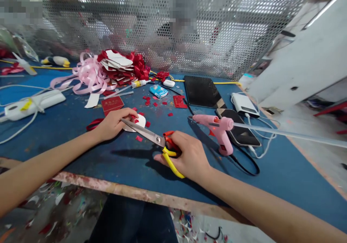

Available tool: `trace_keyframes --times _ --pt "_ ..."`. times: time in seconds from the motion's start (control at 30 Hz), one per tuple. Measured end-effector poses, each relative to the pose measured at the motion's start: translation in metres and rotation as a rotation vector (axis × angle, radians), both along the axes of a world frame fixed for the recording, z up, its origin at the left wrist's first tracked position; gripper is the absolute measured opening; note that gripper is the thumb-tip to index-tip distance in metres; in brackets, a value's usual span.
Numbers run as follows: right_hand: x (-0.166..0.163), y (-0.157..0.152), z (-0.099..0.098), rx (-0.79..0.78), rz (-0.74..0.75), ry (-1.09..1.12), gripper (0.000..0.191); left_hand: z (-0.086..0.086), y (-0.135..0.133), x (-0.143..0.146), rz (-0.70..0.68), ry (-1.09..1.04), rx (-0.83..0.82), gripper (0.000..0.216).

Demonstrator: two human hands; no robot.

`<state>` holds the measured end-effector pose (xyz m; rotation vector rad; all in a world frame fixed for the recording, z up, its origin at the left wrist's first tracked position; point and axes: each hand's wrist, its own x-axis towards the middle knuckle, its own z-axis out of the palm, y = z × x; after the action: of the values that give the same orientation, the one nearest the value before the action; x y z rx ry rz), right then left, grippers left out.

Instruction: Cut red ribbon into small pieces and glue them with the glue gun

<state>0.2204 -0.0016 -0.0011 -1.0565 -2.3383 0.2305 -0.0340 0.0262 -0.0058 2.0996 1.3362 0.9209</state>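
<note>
My right hand [189,156] grips scissors [146,132] with one red and one yellow handle loop, fingers through the loops. Their blades look nearly closed and point left, with the tip by my left hand [115,123]. That hand is pinched on a rounded white paper piece [140,122] with red at its edge; my fingers partly hide it. A loop of dark red ribbon [94,124] lies just behind my left wrist. Small red scraps [138,138] are scattered around the paper piece. Farther back lies a dark red card [112,105].
A pink glue gun [217,123] with a long glue stick stands to the right, beside a phone [241,127], a white power bank [244,104] and a black tablet [203,91]. Pink ribbon [90,75], stacked cut-outs [118,64] and a power strip [35,105] are at left.
</note>
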Motion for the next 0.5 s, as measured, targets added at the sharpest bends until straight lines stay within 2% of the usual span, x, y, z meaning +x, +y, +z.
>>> trace_keyframes --times 0.13,0.2,0.27,0.37,0.5 --pt "0.001 0.003 0.003 0.009 0.077 0.026 0.062 -0.001 0.000 0.003 -0.039 -0.325 -0.209 0.019" --pt "0.002 0.006 0.005 -0.005 0.080 0.032 0.064 0.001 -0.001 0.007 -0.079 -0.373 -0.259 0.017" --pt "0.003 0.009 0.006 -0.048 0.036 0.030 0.053 0.002 -0.001 0.011 -0.115 -0.452 -0.335 0.019" --pt "0.004 0.014 0.006 -0.106 -0.072 0.028 0.035 0.001 0.000 0.014 -0.099 -0.598 -0.463 0.022" --pt "0.002 0.019 0.007 -0.147 -0.134 0.021 0.032 -0.004 0.009 0.012 -0.059 -0.639 -0.546 0.021"
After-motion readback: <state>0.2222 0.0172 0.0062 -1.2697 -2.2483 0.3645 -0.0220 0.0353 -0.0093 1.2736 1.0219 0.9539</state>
